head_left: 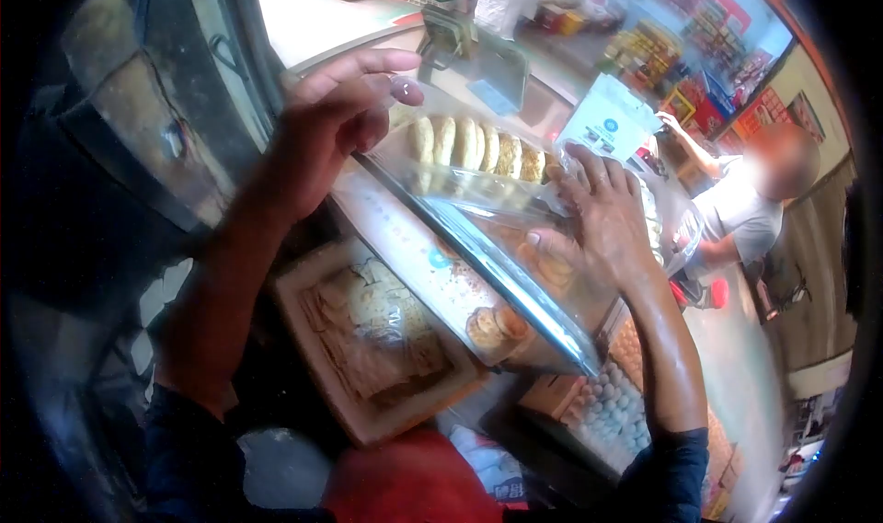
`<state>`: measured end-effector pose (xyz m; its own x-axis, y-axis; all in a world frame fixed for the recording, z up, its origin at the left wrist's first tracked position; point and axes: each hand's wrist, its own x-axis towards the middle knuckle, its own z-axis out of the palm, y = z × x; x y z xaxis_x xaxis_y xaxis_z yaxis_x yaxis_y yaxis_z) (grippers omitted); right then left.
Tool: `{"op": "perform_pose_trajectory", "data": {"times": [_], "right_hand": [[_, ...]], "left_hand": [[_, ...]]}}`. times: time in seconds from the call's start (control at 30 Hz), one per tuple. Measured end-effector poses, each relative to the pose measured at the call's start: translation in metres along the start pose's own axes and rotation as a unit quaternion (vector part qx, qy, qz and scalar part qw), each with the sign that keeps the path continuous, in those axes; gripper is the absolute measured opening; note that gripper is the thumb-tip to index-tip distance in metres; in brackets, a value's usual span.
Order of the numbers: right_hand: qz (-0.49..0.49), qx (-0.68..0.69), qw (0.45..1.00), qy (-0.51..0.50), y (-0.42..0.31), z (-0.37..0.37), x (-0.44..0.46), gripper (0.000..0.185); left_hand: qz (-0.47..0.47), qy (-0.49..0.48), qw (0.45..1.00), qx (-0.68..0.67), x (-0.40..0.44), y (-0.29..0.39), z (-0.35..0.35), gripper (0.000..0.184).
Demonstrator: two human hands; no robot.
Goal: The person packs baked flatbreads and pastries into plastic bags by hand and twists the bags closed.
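Observation:
My left hand (336,118) is raised over the left end of the glass display case, fingers apart and partly bent, with a shiny spot at one fingertip. My right hand (602,210) reaches over the case, its fingertips on crinkled clear plastic (572,169) and its thumb spread away. Between my hands a row of pale, flat breads (469,144) stands on edge behind the glass. Some at the right end look browner. A glass edge (487,256) runs diagonally below them. Round golden-brown pastries (497,328) sit lower on the white shelf.
A framed box (303,284) of flat pieces under clear film is below the shelf. Eggs (612,408) fill trays at lower right. A pale blue sign (607,118) stands behind the case. A person (740,201) in a grey shirt stands at right, near stocked shelves (644,54).

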<state>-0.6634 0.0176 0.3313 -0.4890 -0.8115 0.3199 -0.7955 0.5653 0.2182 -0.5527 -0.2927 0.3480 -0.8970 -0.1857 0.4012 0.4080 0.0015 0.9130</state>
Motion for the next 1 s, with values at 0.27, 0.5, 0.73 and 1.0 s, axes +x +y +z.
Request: {"op": "perform_pose_trajectory", "data": {"times": [0.27, 0.5, 0.73, 1.0], "right_hand": [[-0.009, 0.021, 1.000, 0.021, -0.020, 0.002, 0.015, 0.086], [-0.021, 0.007, 0.999, 0.032, -0.022, 0.009, 0.023, 0.084], [-0.042, 0.023, 0.998, 0.031, -0.035, 0.021, 0.040, 0.084], [-0.022, 0.022, 1.000, 0.000, -0.035, 0.019, 0.043, 0.088]], "left_hand": [[0.006, -0.021, 0.999, 0.035, -0.002, 0.004, 0.002, 0.050], [0.015, -0.017, 0.998, 0.056, -0.003, 0.004, 0.000, 0.048], [0.014, -0.036, 0.998, 0.041, 0.000, 0.001, 0.000, 0.044], [0.014, -0.033, 0.999, 0.017, -0.002, 0.001, 0.001, 0.044]]}}
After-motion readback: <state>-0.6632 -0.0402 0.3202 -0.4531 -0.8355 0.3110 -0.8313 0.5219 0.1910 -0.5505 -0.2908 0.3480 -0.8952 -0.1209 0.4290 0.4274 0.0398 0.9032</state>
